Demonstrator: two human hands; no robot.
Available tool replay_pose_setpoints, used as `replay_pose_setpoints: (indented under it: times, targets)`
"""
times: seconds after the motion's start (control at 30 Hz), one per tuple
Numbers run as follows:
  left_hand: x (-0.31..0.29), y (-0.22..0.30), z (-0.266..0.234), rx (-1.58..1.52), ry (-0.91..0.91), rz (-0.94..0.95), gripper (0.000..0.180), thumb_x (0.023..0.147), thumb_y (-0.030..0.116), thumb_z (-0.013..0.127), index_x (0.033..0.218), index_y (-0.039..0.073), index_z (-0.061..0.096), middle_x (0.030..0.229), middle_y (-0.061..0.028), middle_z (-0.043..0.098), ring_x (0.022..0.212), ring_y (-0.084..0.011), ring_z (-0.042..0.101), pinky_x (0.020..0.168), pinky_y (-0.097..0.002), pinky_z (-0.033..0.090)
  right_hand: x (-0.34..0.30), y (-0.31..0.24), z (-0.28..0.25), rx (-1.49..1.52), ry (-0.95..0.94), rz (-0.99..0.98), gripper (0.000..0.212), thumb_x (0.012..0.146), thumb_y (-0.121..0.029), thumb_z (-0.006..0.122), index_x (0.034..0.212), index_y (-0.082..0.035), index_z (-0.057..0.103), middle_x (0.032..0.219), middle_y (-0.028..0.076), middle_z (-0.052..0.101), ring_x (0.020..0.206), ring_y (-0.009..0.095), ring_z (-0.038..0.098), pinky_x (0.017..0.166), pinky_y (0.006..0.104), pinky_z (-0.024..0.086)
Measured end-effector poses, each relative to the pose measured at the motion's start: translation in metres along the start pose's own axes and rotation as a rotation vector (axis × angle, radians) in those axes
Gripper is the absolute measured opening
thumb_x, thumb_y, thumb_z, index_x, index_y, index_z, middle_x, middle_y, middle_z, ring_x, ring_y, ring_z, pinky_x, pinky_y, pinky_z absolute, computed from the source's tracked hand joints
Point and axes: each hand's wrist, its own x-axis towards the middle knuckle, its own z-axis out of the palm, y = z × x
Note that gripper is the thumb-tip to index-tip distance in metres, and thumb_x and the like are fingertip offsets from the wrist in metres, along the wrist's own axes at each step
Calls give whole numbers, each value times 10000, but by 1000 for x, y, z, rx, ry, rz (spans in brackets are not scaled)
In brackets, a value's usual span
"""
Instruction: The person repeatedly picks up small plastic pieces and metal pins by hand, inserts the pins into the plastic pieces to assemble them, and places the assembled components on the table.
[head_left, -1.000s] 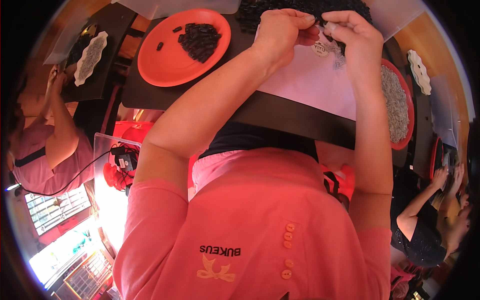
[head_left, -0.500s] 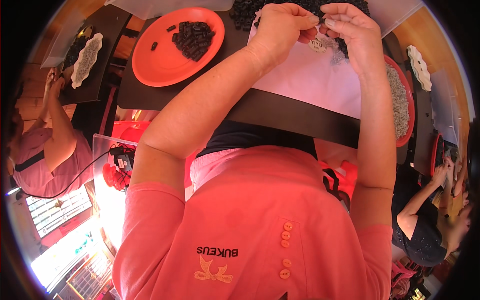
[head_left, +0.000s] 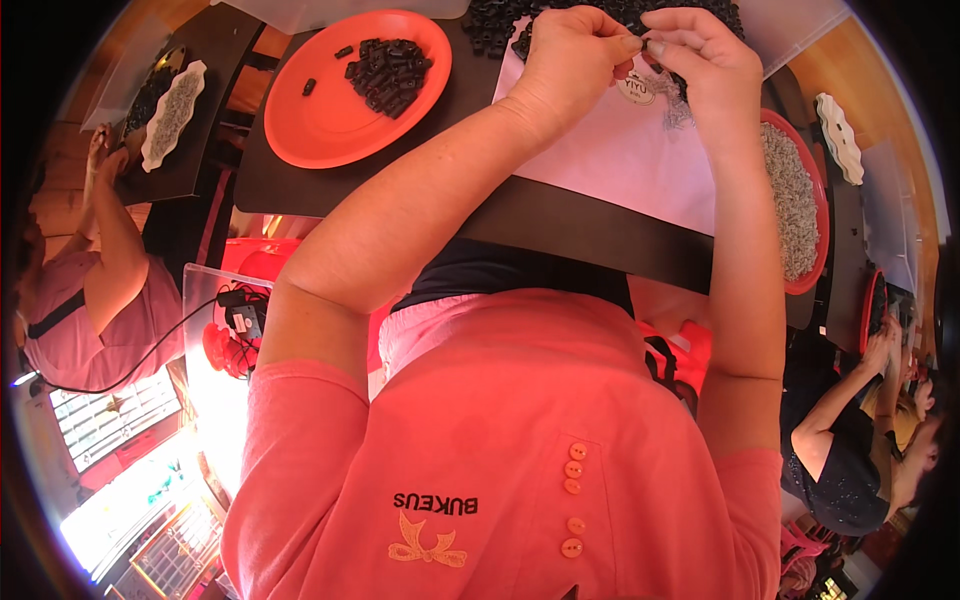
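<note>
Over the far side of a pink sheet (head_left: pixel 610 175), my left hand (head_left: pixel 580 60) and my right hand (head_left: pixel 705 55) meet fingertip to fingertip. Each is closed in a pinch between thumb and forefinger. Whatever sits between the fingertips is too small and too covered to name; only a dark speck shows. Below the right fingers, some fine greyish bits (head_left: pixel 680 112) lie on the sheet beside a round printed mark. Just beyond both hands spreads a heap of small black pieces (head_left: pixel 490 25).
An orange plate (head_left: pixel 320 140) with short black tubular pieces (head_left: pixel 390 75) stands left on the dark table (head_left: pixel 590 215). At right, a red tray (head_left: pixel 822 250) holds small grey pieces (head_left: pixel 795 205). Other people work at tables on both sides; a clear bin (head_left: pixel 200 300) with cables stands lower left.
My hands stay pinched together and have shifted only slightly, the fingertips now drawn closer. The left forearm sits a little lower. Plate and tray contents look the same.
</note>
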Motion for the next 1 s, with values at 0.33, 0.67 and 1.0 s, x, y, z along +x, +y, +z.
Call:
replay_pose_setpoints:
  times: [0.33, 0.67, 1.0]
  targets:
    - [10, -28, 10, -51, 40, 91, 131, 902, 79, 629, 825, -26, 624, 678, -37, 596, 613, -112, 533, 581, -257, 449, 0, 12, 7, -145, 47, -194, 189, 829, 143, 516, 917, 8, 614, 833, 43, 649, 769, 97, 614, 662, 227, 500]
    - [12, -41, 26, 78, 291, 273, 94, 784, 53, 700, 769, -36, 671, 656, -124, 666, 591, -171, 625, 567, -322, 505, -17, 17, 23, -691, 285, -586, 178, 840, 71, 604, 947, -66, 640, 847, 23, 710, 786, 98, 683, 699, 258, 540]
    - [12, -42, 19, -75, 195, 248, 116, 788, 49, 715, 760, -46, 655, 650, -94, 653, 556, -128, 589, 539, -293, 493, -8, 20, 10, -205, 176, -305, 199, 842, 88, 595, 1014, -2, 641, 879, 54, 698, 818, 109, 666, 764, 244, 537]
